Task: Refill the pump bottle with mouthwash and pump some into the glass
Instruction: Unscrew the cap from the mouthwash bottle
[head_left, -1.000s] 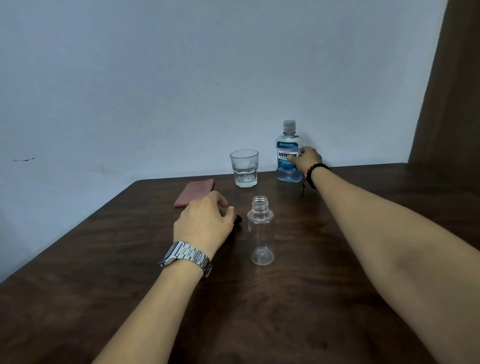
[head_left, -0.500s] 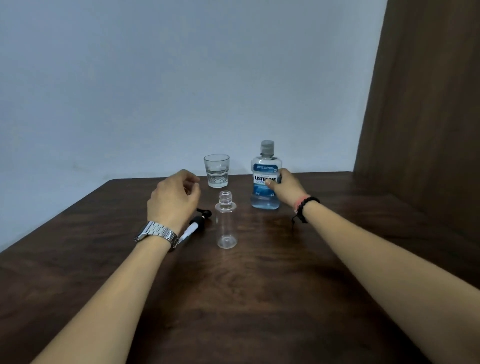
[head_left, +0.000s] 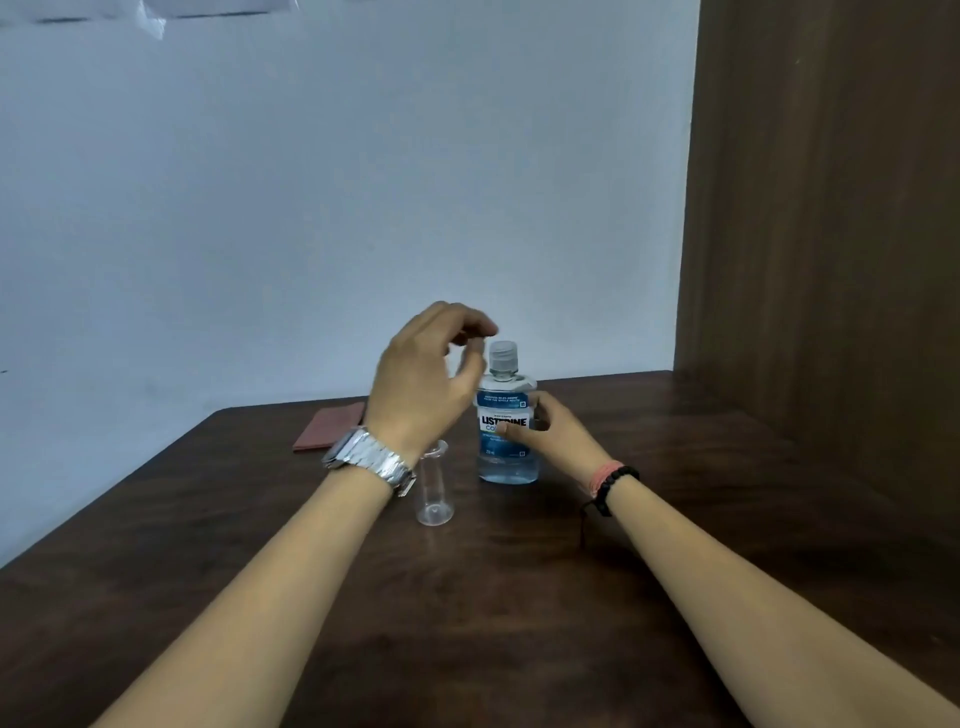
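The mouthwash bottle (head_left: 506, 447) stands upright mid-table, clear with a blue label and a grey cap on. My right hand (head_left: 550, 434) grips its body from the right side. My left hand (head_left: 426, 379) hovers just left of the cap, fingers curled and apart, holding nothing. The small clear pump bottle (head_left: 435, 493) stands uncapped just left of the mouthwash bottle, its neck hidden behind my left wrist. The glass and the pump head are hidden behind my left hand and arm.
A pinkish cloth (head_left: 332, 426) lies on the dark wooden table (head_left: 519, 623) at the back left. A white wall runs behind the table and a brown wooden panel (head_left: 821, 260) stands at the right.
My left hand has risen from the table near the pump head to beside the mouthwash cap. My right hand has drawn the mouthwash bottle nearer, close to the pump bottle.
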